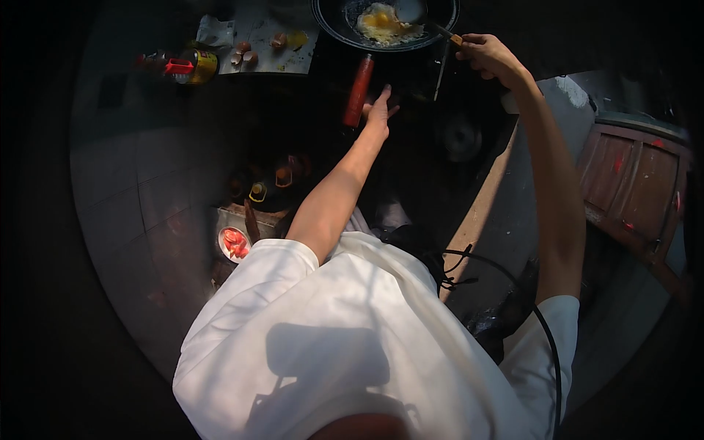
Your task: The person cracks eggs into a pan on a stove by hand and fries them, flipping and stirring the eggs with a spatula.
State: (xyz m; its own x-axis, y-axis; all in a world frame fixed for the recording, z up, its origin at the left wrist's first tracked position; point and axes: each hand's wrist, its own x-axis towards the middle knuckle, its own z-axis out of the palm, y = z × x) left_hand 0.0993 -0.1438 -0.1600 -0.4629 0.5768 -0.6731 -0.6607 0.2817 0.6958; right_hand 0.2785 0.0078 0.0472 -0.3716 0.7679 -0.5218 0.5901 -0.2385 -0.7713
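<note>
Egg [380, 26] sits near the pan's [389, 49] near edge. The right hand [488, 57] is closed round the spatula [456, 39] by its wooden grip — the sound place to hold; the blade is at the egg's side. The egg should be light, soft and slippery, easily torn — best supported from beneath. The left hand [380, 114], open and empty, is beside the red handle [358, 92].

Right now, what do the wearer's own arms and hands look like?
The left hand and right hand are bare, with no gloves or wristbands visible. The left sleeve and right sleeve are loose, plain white and short; a black cable crosses the right one.
</note>
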